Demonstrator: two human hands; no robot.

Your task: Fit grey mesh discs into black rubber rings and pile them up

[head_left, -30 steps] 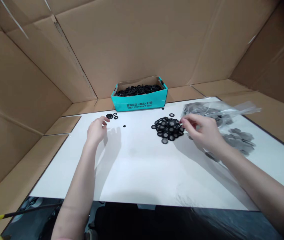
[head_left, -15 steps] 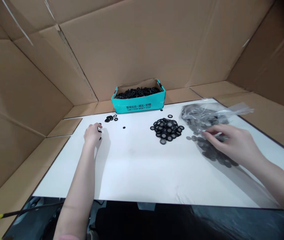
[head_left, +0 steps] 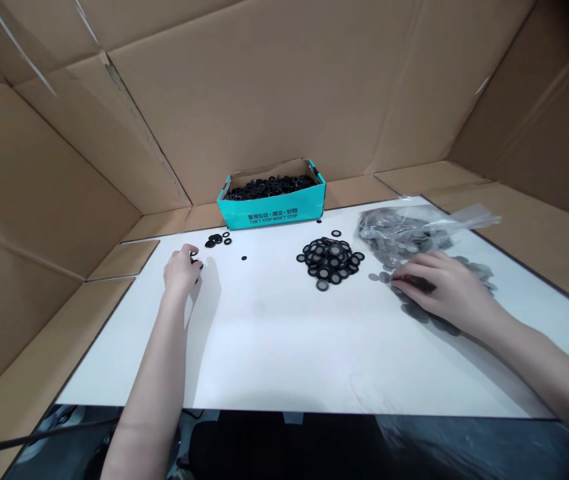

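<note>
My left hand (head_left: 181, 268) is at the left of the white table, its fingers curled round a few black rubber rings (head_left: 197, 265) that show partly past the fingertips. My right hand (head_left: 439, 285) is low over a spread of thin grey discs (head_left: 417, 312), thumb and forefinger pinched together at the edge of one; the fingers partly hide it. Between the hands lies a pile of black rings with grey mesh centres (head_left: 333, 261). Behind the right hand rests a clear plastic bag (head_left: 399, 230) of grey discs.
A turquoise box (head_left: 273, 212) full of black rings stands at the back. Several loose black rings (head_left: 218, 239) and a small black disc (head_left: 244, 258) lie on the white table (head_left: 264, 347). Cardboard walls (head_left: 274, 93) enclose the back and sides.
My right hand has come down and slightly left, its fingertips closing at the grey discs. The left hand stays in place with its rings. The whole view has shifted a little.
</note>
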